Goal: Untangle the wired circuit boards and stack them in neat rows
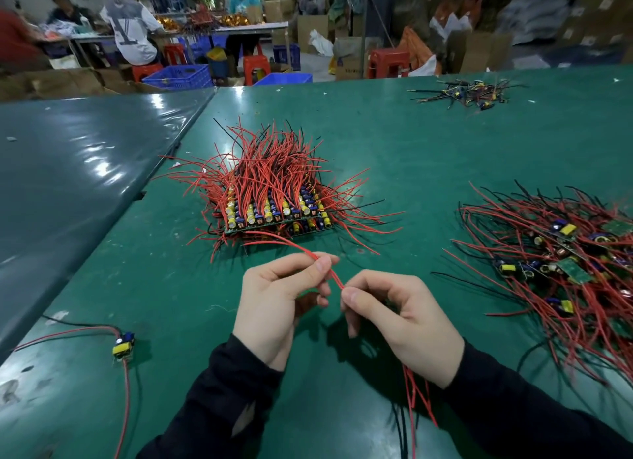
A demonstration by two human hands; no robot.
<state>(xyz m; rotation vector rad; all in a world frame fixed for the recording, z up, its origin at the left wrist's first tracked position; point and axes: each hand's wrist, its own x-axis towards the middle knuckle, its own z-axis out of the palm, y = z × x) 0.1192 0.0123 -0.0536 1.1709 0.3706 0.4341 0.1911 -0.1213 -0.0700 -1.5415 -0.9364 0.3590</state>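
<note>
A stack of wired circuit boards (277,215) stands in rows at the table's middle, its red and black wires fanning upward and outward. A tangled pile of boards (561,270) lies at the right. My left hand (277,301) pinches a pair of red wires (329,267) between thumb and forefinger. My right hand (400,318) grips the same wires just below and holds a board hidden under its palm. More red and black wires (414,397) hang out beneath the right wrist.
A single board with a yellow part (123,347) lies near the left front on the green table (428,157). A small heap of wired parts (472,94) sits at the far right. A grey table (68,171) adjoins on the left. People sit at benches behind.
</note>
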